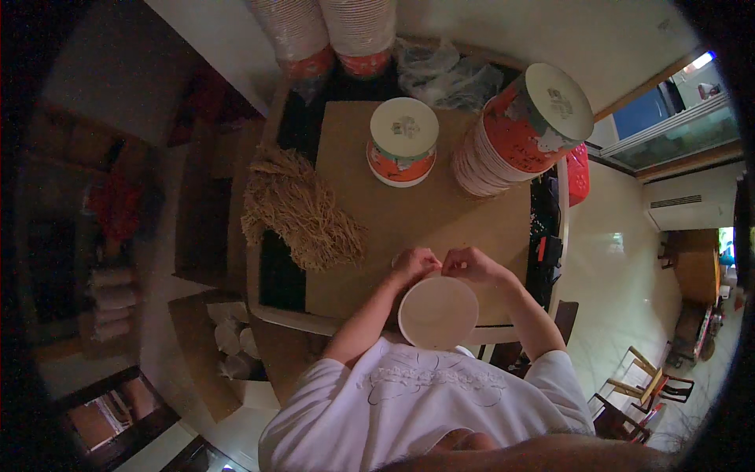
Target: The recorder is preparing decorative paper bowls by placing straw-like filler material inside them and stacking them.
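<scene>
A round paper bucket point(439, 313), white inside, is near the table's front edge, against my shirt, with its mouth facing up. My left hand point(417, 264) and my right hand point(470, 264) meet just beyond its far rim. Both hands have their fingers pinched together; whatever lies between the fingertips is too small to make out. To the left lies a loose bundle of brown twisted cords point(303, 208). Farther off, a short stack of orange-printed paper buckets point(403, 161) stands upside down, its pale base on top.
A taller stack of upturned buckets point(511, 134) leans at the back right. Plastic-wrapped bucket stacks point(362, 31) and a crumpled clear bag point(444, 75) are at the back. A cardboard sheet point(393, 228) covers much of the table. A red-and-black object point(549, 248) sits by the right edge.
</scene>
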Available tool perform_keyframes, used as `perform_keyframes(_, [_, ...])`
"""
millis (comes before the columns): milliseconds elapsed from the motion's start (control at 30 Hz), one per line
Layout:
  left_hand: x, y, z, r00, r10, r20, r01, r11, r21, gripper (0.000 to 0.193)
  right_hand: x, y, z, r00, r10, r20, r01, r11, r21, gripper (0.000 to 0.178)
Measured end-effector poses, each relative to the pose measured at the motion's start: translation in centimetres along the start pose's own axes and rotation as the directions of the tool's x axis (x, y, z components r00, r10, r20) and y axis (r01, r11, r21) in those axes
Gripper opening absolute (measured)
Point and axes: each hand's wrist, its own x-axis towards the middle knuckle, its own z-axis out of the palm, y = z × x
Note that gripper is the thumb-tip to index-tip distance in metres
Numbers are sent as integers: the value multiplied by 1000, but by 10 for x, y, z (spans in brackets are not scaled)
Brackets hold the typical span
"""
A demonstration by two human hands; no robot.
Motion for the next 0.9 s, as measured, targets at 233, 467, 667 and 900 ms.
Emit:
perform_keyframes(233, [13, -9, -5, 960, -25, -279, -1, 996, -93, 10, -4, -27, -5, 996, 92, -12, -90, 991, 102, 14])
perform_keyframes(467, [20, 118, -32, 965, -221, -138, 173, 940, -295, 13, -44, -19, 43, 816, 477, -327, -66, 639, 767, 25])
perform_keyframes(667, [-9, 146, -1, 975, -209, -74, 133, 817, -561, 11, -60, -44, 85, 659, 630, -412, -65, 593, 803, 9])
perform_keyframes(900, [-49, 169, 21, 983, -87, -162, 85, 996, -18, 17, -69, -46, 64, 745, 583, -326, -66, 550, 832, 23])
